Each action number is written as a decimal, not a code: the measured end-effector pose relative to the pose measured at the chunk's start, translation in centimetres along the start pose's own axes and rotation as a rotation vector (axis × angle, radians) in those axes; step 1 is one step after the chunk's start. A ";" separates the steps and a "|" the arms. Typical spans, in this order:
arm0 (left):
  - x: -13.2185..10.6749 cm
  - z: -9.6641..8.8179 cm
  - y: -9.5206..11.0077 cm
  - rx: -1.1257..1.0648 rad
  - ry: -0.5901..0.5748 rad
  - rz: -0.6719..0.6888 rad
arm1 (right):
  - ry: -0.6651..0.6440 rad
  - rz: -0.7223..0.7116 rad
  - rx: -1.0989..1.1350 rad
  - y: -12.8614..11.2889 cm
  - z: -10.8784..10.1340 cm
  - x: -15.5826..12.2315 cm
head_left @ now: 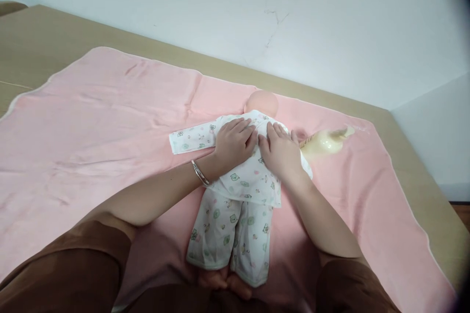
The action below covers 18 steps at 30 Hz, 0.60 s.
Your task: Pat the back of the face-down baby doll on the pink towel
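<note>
A baby doll [261, 101] lies on a pink blanket [154, 93], its head away from me and its bare feet toward me. It wears a white printed shirt [242, 183] and matching trousers [216, 225]. My left hand [235, 144] rests flat on the shirt's upper front, fingers stretched forward. Beside it, my right hand [281, 149] lies on the other side of the chest with its fingers apart. Between the two hands a strip of shirt shows. One sleeve [193, 138] stretches out to the left; the other is partly hidden behind my right hand and forearm.
Right of the doll sits a glossy cream-coloured object [328, 142] with a ridged, narrow end; its kind is unclear. The blanket covers much of a wooden table [55, 27], with wrinkles on its left half. A white wall [165, 10] rises behind the table's far edge.
</note>
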<state>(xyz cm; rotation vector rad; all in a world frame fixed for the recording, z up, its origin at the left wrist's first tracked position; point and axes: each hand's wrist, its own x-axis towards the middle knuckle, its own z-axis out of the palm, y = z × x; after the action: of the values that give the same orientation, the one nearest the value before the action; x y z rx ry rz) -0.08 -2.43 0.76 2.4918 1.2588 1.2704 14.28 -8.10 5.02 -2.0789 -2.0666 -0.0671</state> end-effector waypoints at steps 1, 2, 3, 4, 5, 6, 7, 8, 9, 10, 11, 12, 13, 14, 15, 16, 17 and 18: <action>0.1 0.0 0.0 0.002 -0.023 -0.023 | -0.004 0.010 0.019 0.2 0.3 0.4; 0.1 -0.1 0.1 0.005 -0.043 -0.041 | -0.006 0.017 0.037 0.4 0.6 0.7; 0.2 -0.1 0.0 0.007 -0.060 -0.055 | -0.005 0.024 0.055 0.6 0.9 1.0; 0.3 -0.1 0.0 0.008 -0.078 -0.064 | -0.004 0.029 0.070 0.6 1.2 1.1; 0.3 -0.1 0.0 0.009 -0.095 -0.069 | -0.003 0.035 0.083 0.7 1.4 1.2; 0.4 -0.1 -0.1 0.009 -0.109 -0.071 | -0.003 0.037 0.092 0.7 1.5 1.2; 0.4 0.0 -0.1 0.008 -0.118 -0.070 | -0.002 0.039 0.100 0.7 1.6 1.1; 0.4 0.0 -0.2 0.008 -0.123 -0.068 | -0.001 0.040 0.105 0.7 1.6 1.1; 0.4 0.0 -0.2 0.007 -0.124 -0.063 | -0.001 0.041 0.108 0.7 1.6 1.0; 0.4 0.1 -0.2 0.006 -0.123 -0.058 | 0.000 0.041 0.109 0.6 1.5 1.0; 0.3 0.1 -0.3 0.006 -0.119 -0.054 | -0.001 0.042 0.106 0.6 1.5 1.0; 0.3 0.2 -0.3 0.007 -0.116 -0.051 | -0.001 0.043 0.102 0.6 1.5 1.0; 0.3 0.2 -0.3 0.008 -0.113 -0.050 | -0.003 0.043 0.097 0.6 1.5 1.0; 0.3 0.2 -0.4 0.009 -0.110 -0.049 | -0.004 0.043 0.092 0.6 1.5 1.0; 0.3 0.2 -0.4 0.009 -0.108 -0.050 | -0.003 0.043 0.089 0.6 1.5 1.1; 0.3 0.2 -0.4 0.007 -0.106 -0.049 | -0.002 0.043 0.088 0.6 1.5 1.1; 0.3 0.2 -0.4 0.005 -0.105 -0.047 | 0.000 0.042 0.089 0.7 1.5 1.1; 0.3 0.2 -0.4 0.003 -0.104 -0.045 | 0.002 0.041 0.091 0.7 1.6 1.1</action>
<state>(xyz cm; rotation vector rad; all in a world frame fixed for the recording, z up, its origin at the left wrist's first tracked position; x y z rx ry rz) -0.04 -1.87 0.67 2.4810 1.2852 1.1139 14.79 -6.78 3.61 -2.0647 -1.9868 0.0307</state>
